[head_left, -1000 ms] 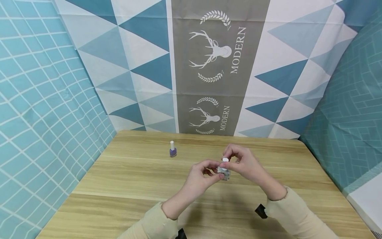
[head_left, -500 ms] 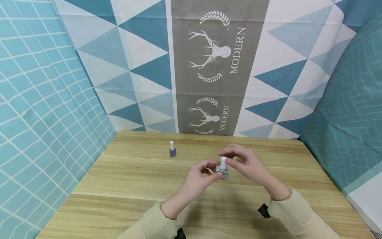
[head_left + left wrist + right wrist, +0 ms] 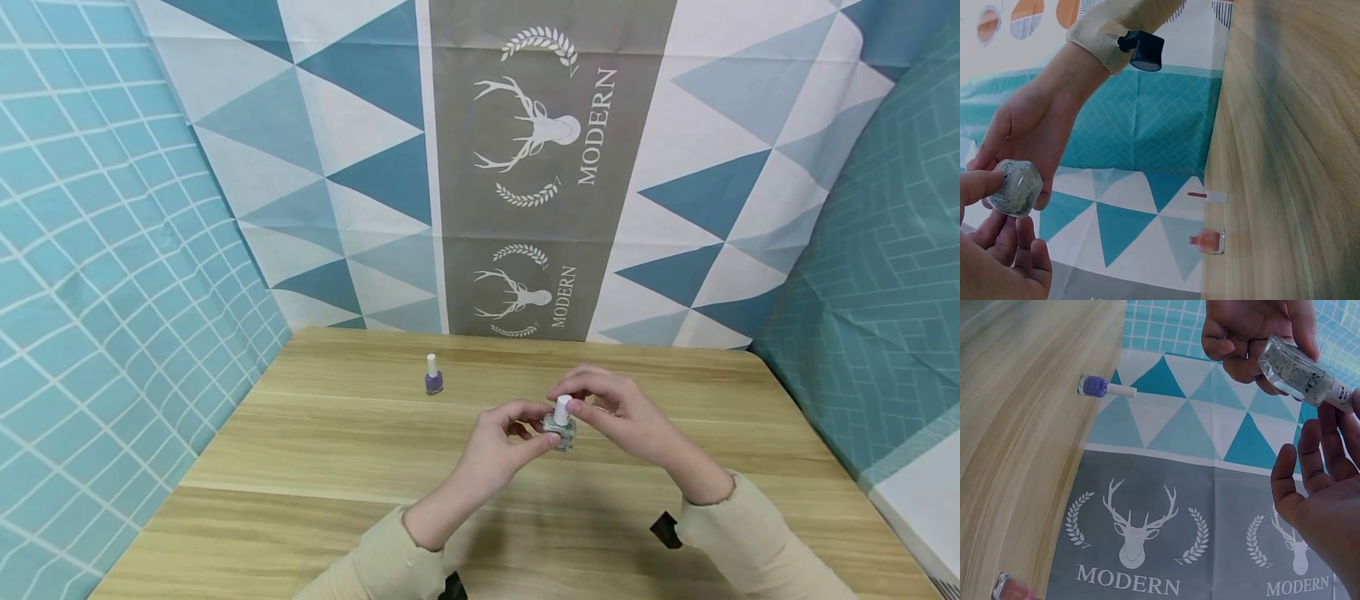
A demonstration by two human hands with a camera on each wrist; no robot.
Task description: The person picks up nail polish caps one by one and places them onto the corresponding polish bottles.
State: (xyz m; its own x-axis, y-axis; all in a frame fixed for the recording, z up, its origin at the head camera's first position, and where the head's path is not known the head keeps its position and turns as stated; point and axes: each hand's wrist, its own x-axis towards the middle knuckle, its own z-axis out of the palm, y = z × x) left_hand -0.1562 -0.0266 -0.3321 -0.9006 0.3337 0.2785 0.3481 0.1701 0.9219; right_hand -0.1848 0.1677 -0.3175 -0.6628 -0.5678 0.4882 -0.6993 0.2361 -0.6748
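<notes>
Above the table, my left hand (image 3: 498, 446) pinches the glass body of a clear nail polish bottle with dark speckles (image 3: 1295, 370) between thumb and fingers. Its white cap (image 3: 562, 408) is on the bottle and points up. My right hand (image 3: 618, 412) holds that cap between thumb and fingertips. In the left wrist view, the bottle's base (image 3: 1017, 189) faces the camera, and the cap is hidden behind it.
A purple nail polish bottle (image 3: 434, 382) stands capped at the table's back left. An uncapped red nail polish bottle (image 3: 1211, 241) and a white cap with its brush upward (image 3: 1216, 197) stand on the wooden table (image 3: 315, 467), both beyond the right hand.
My right fingers have shifted on the cap, leaving more of it showing. The speckled bottle has moved slightly left. Over the last half second both hands have barely moved.
</notes>
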